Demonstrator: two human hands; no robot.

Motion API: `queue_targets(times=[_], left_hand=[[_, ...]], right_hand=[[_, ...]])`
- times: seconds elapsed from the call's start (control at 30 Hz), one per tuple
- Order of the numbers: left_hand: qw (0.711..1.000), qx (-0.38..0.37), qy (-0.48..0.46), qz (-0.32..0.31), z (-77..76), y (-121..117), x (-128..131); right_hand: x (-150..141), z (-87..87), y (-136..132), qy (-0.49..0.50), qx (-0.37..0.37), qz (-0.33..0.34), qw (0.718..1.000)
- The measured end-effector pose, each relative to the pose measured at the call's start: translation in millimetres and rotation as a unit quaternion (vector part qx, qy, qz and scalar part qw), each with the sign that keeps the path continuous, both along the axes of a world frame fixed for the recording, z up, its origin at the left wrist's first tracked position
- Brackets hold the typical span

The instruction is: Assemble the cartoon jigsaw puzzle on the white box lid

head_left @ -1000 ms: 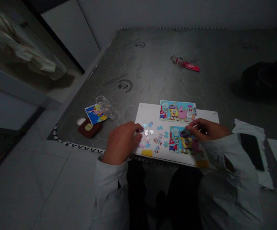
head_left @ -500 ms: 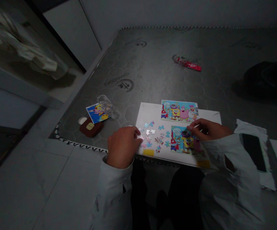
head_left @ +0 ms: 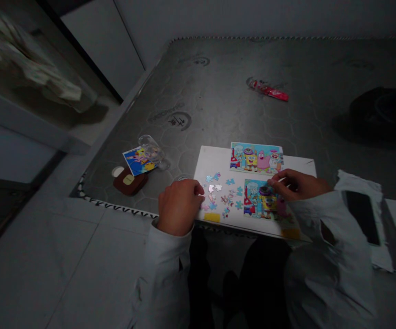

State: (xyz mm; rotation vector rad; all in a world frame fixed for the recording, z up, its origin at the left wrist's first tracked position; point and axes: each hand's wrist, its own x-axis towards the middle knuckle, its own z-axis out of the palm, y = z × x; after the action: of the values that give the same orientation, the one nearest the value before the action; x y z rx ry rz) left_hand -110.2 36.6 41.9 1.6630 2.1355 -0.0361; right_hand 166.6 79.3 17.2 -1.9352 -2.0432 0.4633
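- The partly assembled jigsaw point(head_left: 261, 199), a flat rectangle of thin, brightly printed pieces, lies on the white board point(head_left: 214, 160), close to its near edge and right of its middle; your right hand hides part of it.
- Your right hand point(head_left: 302, 185) reaches in over the board's right side, thumb and index finger drawn together at the jigsaw's far edge, the others curled. You cannot tell whether a piece is between them.
- Your left hand point(head_left: 179, 206) is at the board's near left corner, fingers bent, thumb and index tips close together beside the loose pieces point(head_left: 230, 198). Whether they pinch one is unclear.
- Those pieces, small and knobbed, lie scattered between your left hand and the jigsaw; a few show a pale, shiny face.
- The printed card point(head_left: 256, 158), smooth and oblong, lies at the board's far edge, slightly past it.
- Two yellow strips, the left one point(head_left: 212, 217) and the right one point(head_left: 290, 234), sit at the board's near edge.
- Left of the board, toward the table's left edge, a clear, rounded container point(head_left: 153, 153) rests on a blue picture card point(head_left: 138, 161), beside a brown, round-cornered case point(head_left: 129, 181).
- Beyond the board, a crinkled red wrapper point(head_left: 269, 90) lies on the grey, hexagon-patterned table point(head_left: 214, 105).
- Right of the board, a dark, flat phone point(head_left: 362, 217) rests on white, ragged-edged paper point(head_left: 357, 180).
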Motion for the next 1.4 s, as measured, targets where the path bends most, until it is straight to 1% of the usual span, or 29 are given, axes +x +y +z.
queue_targets(times=[0.17,0.27,0.37,0.47,0.53,0.7,0.83,0.9,1.0,1.07,1.2,1.27,1.4], left_hand=[[0.999,0.03,-0.026,0.002,0.5,0.6,6.9],[0.998,0.034,-0.044,-0.008,-5.7,3.7,18.5],[0.998,0.024,-0.053,-0.02,-13.6,7.0,27.2],[0.998,0.013,-0.057,-0.027,-17.7,8.5,28.3],[0.998,0.016,-0.054,-0.025,-18.1,8.6,26.5],[0.998,0.038,-0.055,-0.015,-17.1,7.9,22.1],[0.997,0.048,-0.051,0.01,-10.2,5.8,15.1],[0.999,0.03,-0.031,0.013,-4.2,3.3,9.5],[1.0,-0.017,0.006,-0.012,3.5,-1.9,2.7],[0.999,-0.045,0.016,-0.027,5.8,-5.1,1.1],[0.997,-0.071,0.006,-0.036,5.0,-7.7,2.4],[0.996,-0.079,0.003,-0.031,3.6,-7.3,2.7],[0.997,-0.071,0.012,-0.021,1.8,-6.5,0.9]], right_hand=[[1.9,-4.8,0.2,0.003,0.01,0.001,1.0],[3.6,-6.6,1.7,0.002,0.005,0.003,1.0],[5.1,-4.1,3.0,0.007,-0.007,0.01,1.0],[5.6,-0.1,3.3,0.007,-0.024,0.01,1.0],[5.4,0.7,3.1,0.005,-0.02,0.004,1.0],[5.1,-5.8,2.4,0.002,-0.003,-0.001,1.0],[6.9,-11.1,2.5,-0.002,0.021,-0.006,1.0],[8.0,-12.2,2.7,-0.001,0.023,-0.006,1.0],[8.9,-12.8,3.2,-0.004,0.016,-0.009,1.0],[9.1,-12.8,3.6,-0.006,0.01,-0.009,1.0],[9.0,-10.9,3.9,-0.003,0.004,-0.01,1.0],[8.6,-8.9,3.7,-0.003,-0.006,-0.005,1.0],[7.0,-5.3,2.9,-0.009,-0.012,-0.009,1.0]])
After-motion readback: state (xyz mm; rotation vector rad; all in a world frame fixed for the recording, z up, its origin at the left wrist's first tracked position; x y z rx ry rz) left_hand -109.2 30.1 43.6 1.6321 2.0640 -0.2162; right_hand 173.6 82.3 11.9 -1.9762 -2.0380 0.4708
